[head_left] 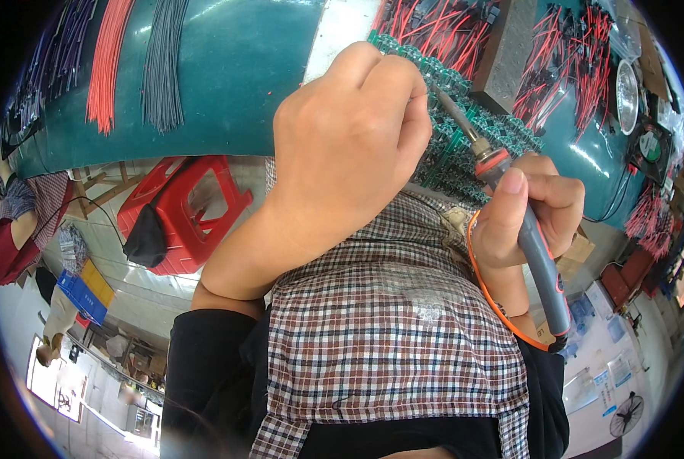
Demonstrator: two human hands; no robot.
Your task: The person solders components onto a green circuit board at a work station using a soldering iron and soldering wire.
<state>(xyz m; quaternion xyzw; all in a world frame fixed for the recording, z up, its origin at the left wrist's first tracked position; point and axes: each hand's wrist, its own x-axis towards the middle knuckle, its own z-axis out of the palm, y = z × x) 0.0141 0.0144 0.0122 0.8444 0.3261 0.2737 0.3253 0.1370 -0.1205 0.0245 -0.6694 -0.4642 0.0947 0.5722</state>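
A soldering iron (537,249) with a grey and red handle is gripped in my right hand (537,203), its metal tip slanting up and to the left. An orange cord (498,310) trails from its lower end. My left hand (349,130), back upward, is closed with its fingers curled and pinched together; whatever lies in them is hidden. The iron's tip points just to the right of those fingers. Beneath and beside both hands spreads a mass of small green circuit boards (445,164) on the table.
On the green table (235,76) lie bundles of red wires (110,65) and dark grey wires (164,65). Behind the boards stands a dark block (506,57), with red-and-black wire leads (586,65) beyond it. A red stool (196,203) is at left; a small fan (651,145) is at right.
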